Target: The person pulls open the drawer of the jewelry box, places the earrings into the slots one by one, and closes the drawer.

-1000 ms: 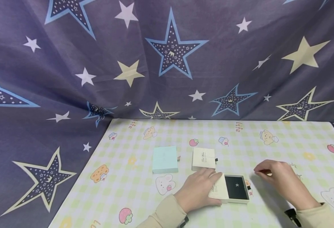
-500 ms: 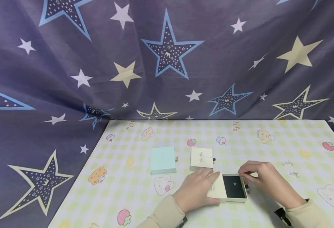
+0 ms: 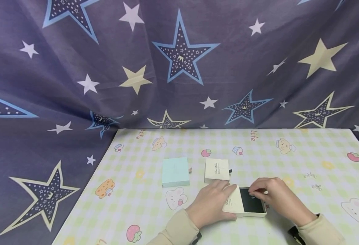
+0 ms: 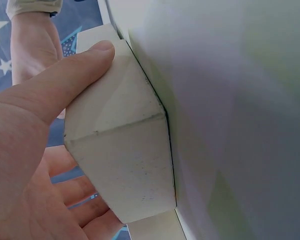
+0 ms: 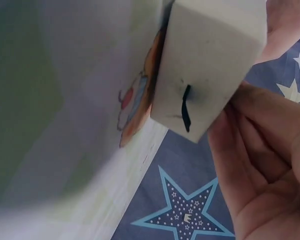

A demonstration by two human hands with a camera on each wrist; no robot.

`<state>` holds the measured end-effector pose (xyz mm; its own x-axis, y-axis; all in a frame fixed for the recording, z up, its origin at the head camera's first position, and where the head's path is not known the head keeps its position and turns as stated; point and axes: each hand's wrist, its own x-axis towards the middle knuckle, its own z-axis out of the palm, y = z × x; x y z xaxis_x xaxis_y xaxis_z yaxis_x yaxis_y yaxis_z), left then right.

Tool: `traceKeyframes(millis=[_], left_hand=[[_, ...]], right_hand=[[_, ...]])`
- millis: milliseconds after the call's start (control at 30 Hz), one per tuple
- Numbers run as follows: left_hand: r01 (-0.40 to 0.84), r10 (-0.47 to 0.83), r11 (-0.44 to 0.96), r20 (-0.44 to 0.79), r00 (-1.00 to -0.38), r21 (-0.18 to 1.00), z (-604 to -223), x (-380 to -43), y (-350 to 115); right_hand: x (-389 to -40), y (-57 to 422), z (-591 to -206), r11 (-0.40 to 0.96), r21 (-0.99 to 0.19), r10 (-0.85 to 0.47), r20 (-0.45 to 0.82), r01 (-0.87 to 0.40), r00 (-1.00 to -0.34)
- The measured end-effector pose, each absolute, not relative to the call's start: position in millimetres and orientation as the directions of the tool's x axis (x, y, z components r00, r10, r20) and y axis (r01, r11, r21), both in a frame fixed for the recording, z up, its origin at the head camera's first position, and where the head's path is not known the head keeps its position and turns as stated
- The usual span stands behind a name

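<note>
A cream slide-out box lies on the table with its drawer pulled out to the right, showing a black pad. My left hand grips the box sleeve, thumb on the near side, as the left wrist view shows. Over the drawer bends my right hand, thumb and index fingertips at a tiny silvery piece on the pad; whether they pinch it is hidden. In the right wrist view the drawer front with its black ribbon tab partly covers those fingertips.
Behind stand a second cream box and a mint-green box, each with a ribbon tab on its right. Small silvery jewellery pieces lie on the checked tablecloth at the right. A star-patterned curtain hangs behind the table.
My right hand has moved left from the tablecloth beside the box to above the open drawer, its fingertips now at the silvery piece. My left hand keeps its grip on the box.
</note>
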<state>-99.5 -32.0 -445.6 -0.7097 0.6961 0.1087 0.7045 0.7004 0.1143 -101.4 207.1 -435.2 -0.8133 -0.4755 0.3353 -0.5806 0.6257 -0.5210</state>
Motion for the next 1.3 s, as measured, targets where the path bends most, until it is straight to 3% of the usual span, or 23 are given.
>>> traceKeyframes(millis=[300,533,933,1300], left_hand=[[0.701,0.694,0.702,0.100,-0.713,0.121,-447,-100,-32],[0.702,0.695,0.702,0.105,-0.712,0.116,-447,-100,-32],[0.709,0.698,0.697,0.121,-0.705,0.108,-448,-99,-33],[0.705,0.697,0.698,0.109,-0.709,0.125,-447,-100,-33]], right_hand=[[-102,199,-441,0.616,-0.526,-0.494,0.322,-0.587,-0.807],[-102,193,-440,0.628,-0.583,-0.490,0.219,-0.516,-0.844],[-105,192,-442,0.609,-0.651,-0.470,0.165,-0.453,-0.867],[-103,190,-439,0.675,-0.588,-0.467,0.127,-0.446,-0.875]])
